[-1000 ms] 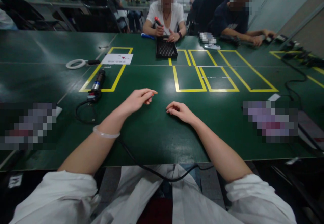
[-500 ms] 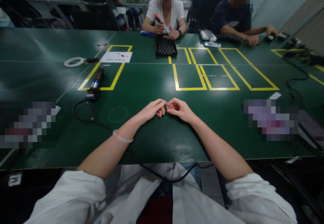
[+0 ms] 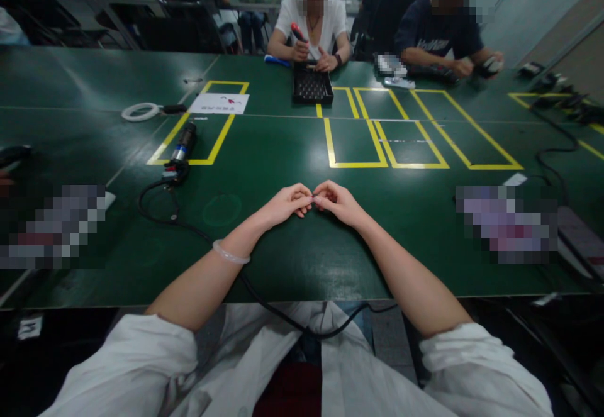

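My left hand and my right hand meet fingertip to fingertip above the green table, close to its front edge. The fingers of both hands are curled in a pinch. Whatever lies between the fingertips is almost wholly covered; only a tiny dark and reddish speck shows there, too small to name. A clear bangle circles my left wrist.
A black cylindrical tool with a cable lies left, by a white printed sheet and a coiled white cable. Yellow tape outlines mark the table. Opposite, a person holds a red-tipped tool over a black tray.
My fingertips have closed further over the small thing, whose green and orange-red bits showed before. At the right, a co-worker's hand has lifted a dark object. Something dark appears at the left edge.
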A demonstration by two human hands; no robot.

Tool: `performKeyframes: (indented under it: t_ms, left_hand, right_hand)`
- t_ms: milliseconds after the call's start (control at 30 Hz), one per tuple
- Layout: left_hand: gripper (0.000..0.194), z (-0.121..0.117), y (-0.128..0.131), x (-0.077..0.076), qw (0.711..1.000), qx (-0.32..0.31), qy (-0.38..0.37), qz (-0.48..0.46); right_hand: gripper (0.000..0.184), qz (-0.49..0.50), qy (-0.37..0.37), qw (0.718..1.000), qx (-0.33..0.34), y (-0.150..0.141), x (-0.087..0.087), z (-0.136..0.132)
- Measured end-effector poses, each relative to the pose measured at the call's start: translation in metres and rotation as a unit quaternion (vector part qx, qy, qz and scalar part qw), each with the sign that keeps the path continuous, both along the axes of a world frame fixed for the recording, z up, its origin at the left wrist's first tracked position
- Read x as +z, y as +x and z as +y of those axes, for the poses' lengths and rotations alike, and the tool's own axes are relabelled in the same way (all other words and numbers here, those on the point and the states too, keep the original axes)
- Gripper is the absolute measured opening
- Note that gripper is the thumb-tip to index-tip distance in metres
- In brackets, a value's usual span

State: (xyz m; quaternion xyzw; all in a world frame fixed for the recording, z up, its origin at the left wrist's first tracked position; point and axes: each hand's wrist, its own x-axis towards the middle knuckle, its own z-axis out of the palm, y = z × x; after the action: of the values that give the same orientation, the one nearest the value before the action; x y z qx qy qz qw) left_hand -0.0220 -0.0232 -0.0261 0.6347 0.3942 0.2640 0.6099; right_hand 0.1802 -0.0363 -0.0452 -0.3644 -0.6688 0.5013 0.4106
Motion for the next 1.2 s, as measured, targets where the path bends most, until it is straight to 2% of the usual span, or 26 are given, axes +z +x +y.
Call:
performKeyframes:
  t_ms: [133,467,600,867,1200]
  left_hand:
    - [0.034,-0.0017,0.0018,0.0002,1.0,0.003,0.014,-0.003]
    - [0.034,-0.002,0.0025,-0.0023,0.999,0.02,0.023,-0.015]
    - [0.034,-0.0012,0.0019,-0.0032,0.999,0.017,0.033,-0.02]
    - [0.036,-0.0023,0.0022,0.0008,0.999,0.025,0.035,-0.011]
    - [0.03,0.0,0.0024,0.0021,0.999,0.026,0.036,0.014]
  right_hand:
    - [0.032,0.005,-0.021,1.0,-0.009,0.0014,-0.001,0.0026]
    - [0.026,-0.019,0.036,0.999,-0.022,0.003,0.0003,0.0013]
    - [0.027,-0.027,0.038,0.998,-0.031,0.0034,0.0,0.0011]
    - [0.023,-0.045,0.048,0.997,-0.032,0.0043,0.0003,0.0015]
    - [0.019,-0.062,0.098,0.992,-0.042,0.0045,0.0022,0.0005]
